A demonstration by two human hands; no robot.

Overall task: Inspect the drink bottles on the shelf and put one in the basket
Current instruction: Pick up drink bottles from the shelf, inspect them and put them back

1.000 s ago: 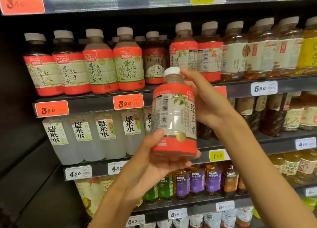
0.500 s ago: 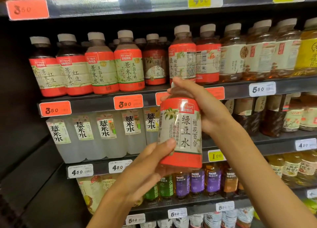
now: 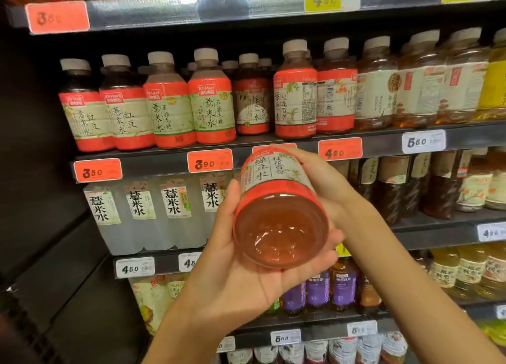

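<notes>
I hold a red-labelled drink bottle (image 3: pixel 276 199) in front of the shelf, tipped so its round amber base faces me and its cap points away, hidden. My left hand (image 3: pixel 232 270) cups the base from below, thumb up along the left side. My right hand (image 3: pixel 323 183) grips the upper part from the right. Behind it, a row of similar red-labelled bottles (image 3: pixel 210 101) with white caps stands on the shelf (image 3: pixel 164 158). No basket is in view.
Clear water bottles (image 3: pixel 137 213) fill the shelf below at left, dark tea bottles (image 3: pixel 438 183) at right. Amber and yellow bottles (image 3: pixel 427 81) stand at upper right. Purple-labelled bottles (image 3: pixel 317 292) sit lower down. Price tags line every shelf edge. A dark side panel closes the left.
The bottle was upright with its label turned round toward me; now it is tilted back so the bottom faces me. Both hands kept hold of it and dropped slightly.
</notes>
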